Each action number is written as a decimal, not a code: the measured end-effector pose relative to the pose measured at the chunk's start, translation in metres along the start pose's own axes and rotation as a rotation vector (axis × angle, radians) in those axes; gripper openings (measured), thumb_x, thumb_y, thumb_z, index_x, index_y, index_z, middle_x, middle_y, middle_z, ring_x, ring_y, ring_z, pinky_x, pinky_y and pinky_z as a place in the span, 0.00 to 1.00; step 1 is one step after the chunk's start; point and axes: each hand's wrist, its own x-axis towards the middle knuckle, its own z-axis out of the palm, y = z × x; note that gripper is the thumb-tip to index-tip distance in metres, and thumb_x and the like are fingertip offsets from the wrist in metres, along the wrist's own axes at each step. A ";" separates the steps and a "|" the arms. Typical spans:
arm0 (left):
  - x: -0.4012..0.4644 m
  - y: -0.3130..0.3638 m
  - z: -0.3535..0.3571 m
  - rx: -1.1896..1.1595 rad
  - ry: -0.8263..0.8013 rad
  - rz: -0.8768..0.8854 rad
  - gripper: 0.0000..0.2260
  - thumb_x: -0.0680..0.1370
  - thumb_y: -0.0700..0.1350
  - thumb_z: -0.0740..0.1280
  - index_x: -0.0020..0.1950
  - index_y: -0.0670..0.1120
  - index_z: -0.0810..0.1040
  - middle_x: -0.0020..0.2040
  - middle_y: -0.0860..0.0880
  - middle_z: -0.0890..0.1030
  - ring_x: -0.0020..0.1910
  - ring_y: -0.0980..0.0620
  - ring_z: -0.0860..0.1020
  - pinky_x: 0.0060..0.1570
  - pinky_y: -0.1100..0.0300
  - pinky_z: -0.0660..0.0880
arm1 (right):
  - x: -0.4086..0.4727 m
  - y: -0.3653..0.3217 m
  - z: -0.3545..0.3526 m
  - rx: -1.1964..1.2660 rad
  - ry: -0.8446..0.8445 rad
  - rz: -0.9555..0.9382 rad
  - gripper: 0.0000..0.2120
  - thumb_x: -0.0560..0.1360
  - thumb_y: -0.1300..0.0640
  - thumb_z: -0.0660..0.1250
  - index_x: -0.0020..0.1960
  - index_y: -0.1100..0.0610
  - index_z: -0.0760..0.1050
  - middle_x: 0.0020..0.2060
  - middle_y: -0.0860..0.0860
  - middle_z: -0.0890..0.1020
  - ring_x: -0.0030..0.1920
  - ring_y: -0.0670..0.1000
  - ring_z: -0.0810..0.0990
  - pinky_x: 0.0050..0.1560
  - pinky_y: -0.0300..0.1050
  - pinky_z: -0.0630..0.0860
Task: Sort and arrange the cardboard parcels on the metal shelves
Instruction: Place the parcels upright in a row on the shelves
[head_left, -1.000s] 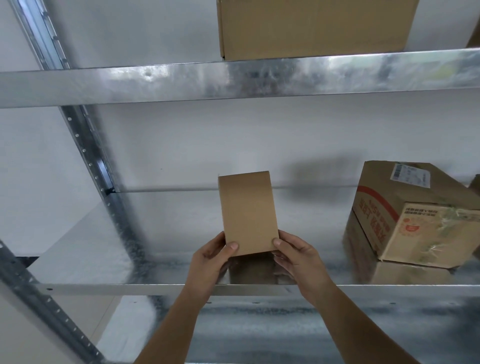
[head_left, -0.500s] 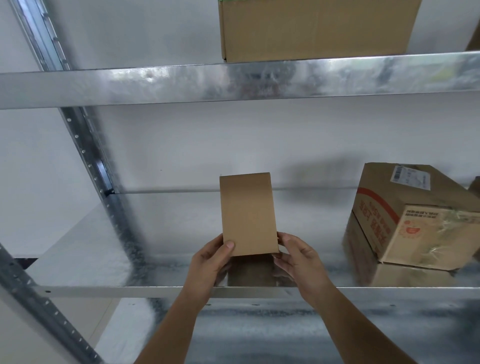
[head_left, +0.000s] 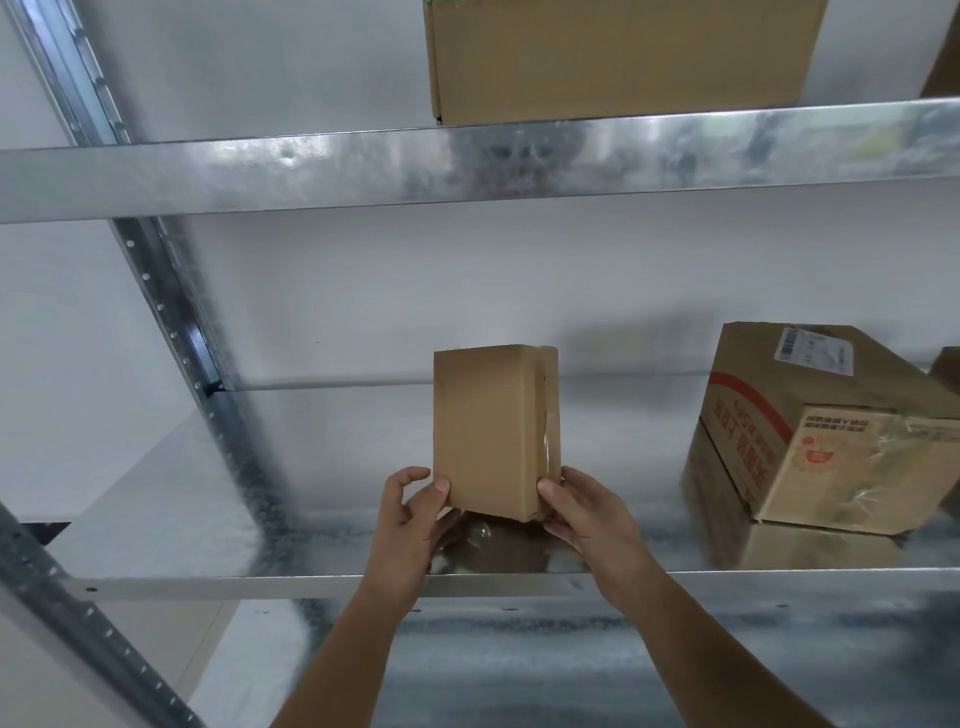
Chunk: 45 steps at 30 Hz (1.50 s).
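A small plain cardboard parcel (head_left: 488, 431) stands upright near the front of the middle metal shelf (head_left: 322, 467), turned so its taped right side shows. My left hand (head_left: 415, 525) grips its lower left edge with the thumb on the front face. My right hand (head_left: 584, 514) grips the lower right corner. Whether the parcel's bottom touches the shelf I cannot tell. A larger printed cardboard parcel (head_left: 826, 431) with a red band and a white label sits tilted on the same shelf, to the right.
A big plain cardboard box (head_left: 618, 57) stands on the upper shelf (head_left: 467, 161) above. Another box edge (head_left: 948, 374) shows at far right. A perforated steel upright (head_left: 171, 312) runs down the left. Bare shelf surface lies left of the small parcel. A lower shelf (head_left: 519, 665) sits beneath.
The small parcel has turned slightly, so its taped right side now shows. Both hands stay at its lower corners, almost in place.
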 end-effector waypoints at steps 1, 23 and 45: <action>0.000 -0.001 0.000 0.021 0.012 0.022 0.05 0.83 0.43 0.66 0.58 0.48 0.72 0.55 0.43 0.84 0.52 0.43 0.85 0.47 0.59 0.82 | -0.001 0.000 0.000 -0.010 -0.002 -0.006 0.13 0.76 0.52 0.72 0.60 0.49 0.79 0.57 0.49 0.85 0.55 0.48 0.85 0.59 0.44 0.81; -0.013 0.011 0.004 0.165 -0.140 0.026 0.18 0.80 0.45 0.71 0.70 0.54 0.79 0.58 0.54 0.86 0.58 0.54 0.84 0.65 0.46 0.78 | 0.002 0.007 -0.001 0.092 0.066 0.012 0.13 0.77 0.61 0.71 0.61 0.56 0.83 0.54 0.51 0.87 0.54 0.49 0.86 0.65 0.49 0.77; -0.004 0.003 -0.001 0.263 -0.142 0.039 0.18 0.79 0.44 0.72 0.69 0.54 0.78 0.61 0.55 0.85 0.62 0.51 0.82 0.64 0.51 0.79 | -0.001 0.001 0.003 -0.092 -0.004 0.010 0.13 0.80 0.54 0.68 0.62 0.40 0.77 0.64 0.43 0.79 0.64 0.52 0.79 0.64 0.50 0.76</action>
